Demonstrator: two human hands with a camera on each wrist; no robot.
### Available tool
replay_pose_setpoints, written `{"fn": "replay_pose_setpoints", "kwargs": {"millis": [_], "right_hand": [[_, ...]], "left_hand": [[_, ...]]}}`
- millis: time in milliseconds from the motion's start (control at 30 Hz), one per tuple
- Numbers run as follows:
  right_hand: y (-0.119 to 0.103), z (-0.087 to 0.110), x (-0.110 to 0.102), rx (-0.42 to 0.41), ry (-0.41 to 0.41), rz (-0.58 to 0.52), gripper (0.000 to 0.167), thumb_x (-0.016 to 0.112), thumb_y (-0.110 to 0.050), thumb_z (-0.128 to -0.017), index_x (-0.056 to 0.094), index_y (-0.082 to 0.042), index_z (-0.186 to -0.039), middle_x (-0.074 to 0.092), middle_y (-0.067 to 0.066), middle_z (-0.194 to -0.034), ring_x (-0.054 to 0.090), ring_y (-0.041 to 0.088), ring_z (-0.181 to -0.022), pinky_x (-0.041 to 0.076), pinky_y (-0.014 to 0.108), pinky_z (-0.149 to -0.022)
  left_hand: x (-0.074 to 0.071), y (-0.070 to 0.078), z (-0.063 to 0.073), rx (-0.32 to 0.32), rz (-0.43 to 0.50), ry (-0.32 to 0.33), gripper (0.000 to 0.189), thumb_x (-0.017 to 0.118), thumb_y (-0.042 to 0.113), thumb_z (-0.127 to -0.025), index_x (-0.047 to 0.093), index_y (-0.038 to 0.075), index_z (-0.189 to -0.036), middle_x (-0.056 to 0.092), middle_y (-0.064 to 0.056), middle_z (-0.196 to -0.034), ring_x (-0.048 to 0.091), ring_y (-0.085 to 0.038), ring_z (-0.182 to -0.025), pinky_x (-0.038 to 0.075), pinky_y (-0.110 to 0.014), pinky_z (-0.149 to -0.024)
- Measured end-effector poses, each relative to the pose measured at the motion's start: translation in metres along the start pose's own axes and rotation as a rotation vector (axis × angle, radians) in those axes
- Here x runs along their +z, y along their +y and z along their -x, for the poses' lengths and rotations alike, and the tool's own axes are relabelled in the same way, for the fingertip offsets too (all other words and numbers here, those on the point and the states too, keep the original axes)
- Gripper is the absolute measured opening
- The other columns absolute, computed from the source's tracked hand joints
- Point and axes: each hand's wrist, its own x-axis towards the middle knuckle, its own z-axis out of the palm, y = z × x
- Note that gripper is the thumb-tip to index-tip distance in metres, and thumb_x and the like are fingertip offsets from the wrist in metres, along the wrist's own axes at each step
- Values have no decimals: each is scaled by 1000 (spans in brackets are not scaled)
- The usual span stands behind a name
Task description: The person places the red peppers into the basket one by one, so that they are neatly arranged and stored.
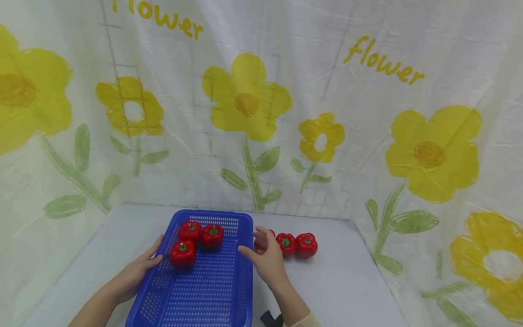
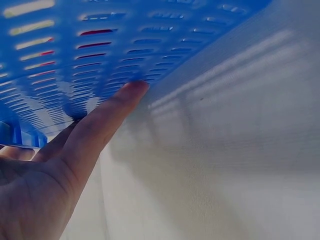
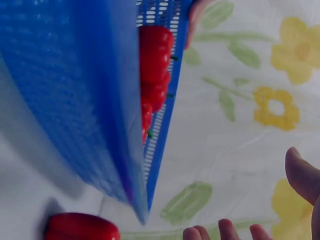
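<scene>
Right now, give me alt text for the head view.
Blue basket holding three red peppers, a person's left hand touching its left side and right hand near its right. Three more peppers, one partly behind that hand, sit on a white table before a yellow-flowered curtain.

Yellow blooms (image 1: 247,102) across a pale curtain (image 1: 359,100)

The whitish cloth hangs behind and along both sides of a white counter (image 1: 339,286), slightly creased. Green stems (image 1: 252,175) and leaves (image 1: 414,221) rise beneath the flowers, and yellow lettering (image 1: 384,61) reading "flower" appears twice up high. Faint dark lines (image 1: 109,41) show through at upper left. The light is soft, fairly even.
</scene>
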Motion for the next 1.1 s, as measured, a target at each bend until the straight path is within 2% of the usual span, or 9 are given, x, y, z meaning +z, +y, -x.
{"fn": "replay_pose_setpoints", "kwargs": {"millis": [300, 600, 733, 867, 967, 1100], "right_hand": [[21, -3, -24, 9, 95, 16, 69, 84, -37, -82, 53, -16, -140, 61, 15, -139, 56, 34, -132, 51, 51, -104], [42, -7, -39, 53, 134, 16, 74, 85, -39, -80, 52, -12, -140, 60, 18, -139, 56, 37, -131, 50, 54, -104], [48, -11, -49, 73, 189, 30, 77, 86, -37, -80, 49, -12, -143, 61, 17, -137, 57, 35, -130, 52, 52, -103], [54, -15, -61, 82, 264, -15, 75, 84, -31, -83, 46, -13, -145, 62, 17, -135, 58, 35, -129, 54, 45, -101], [59, -18, -72, 74, 322, -41, 74, 83, -28, -85, 45, -12, -146, 62, 16, -135, 57, 34, -130, 56, 40, -99], [66, -20, -86, 59, 378, -18, 73, 83, -26, -86, 45, -10, -147, 61, 16, -136, 56, 34, -130, 56, 33, -96]], "left_hand": [[0, 1, 0, 7, 8, 0, 70, 31, 33, -111, -21, 31, -158, -22, -27, -163, 9, -61, -146, 47, -60, -105], [0, -1, 0, 0, 1, 18, 70, 31, 32, -111, -21, 31, -158, -22, -27, -163, 7, -61, -145, 45, -62, -104], [0, -2, -1, 4, 7, 4, 70, 31, 32, -111, -22, 31, -157, -23, -27, -163, 8, -62, -145, 45, -62, -105], [0, -2, 0, 8, 11, -6, 70, 31, 33, -111, -22, 31, -157, -23, -28, -163, 11, -62, -145, 47, -60, -104], [0, -1, 0, 6, 11, -7, 70, 31, 33, -111, -22, 31, -157, -22, -29, -162, 13, -62, -145, 47, -60, -104], [0, 0, 1, 1, 9, 0, 70, 32, 34, -111, -21, 31, -157, -22, -29, -163, 12, -62, -145, 47, -60, -104]]}}
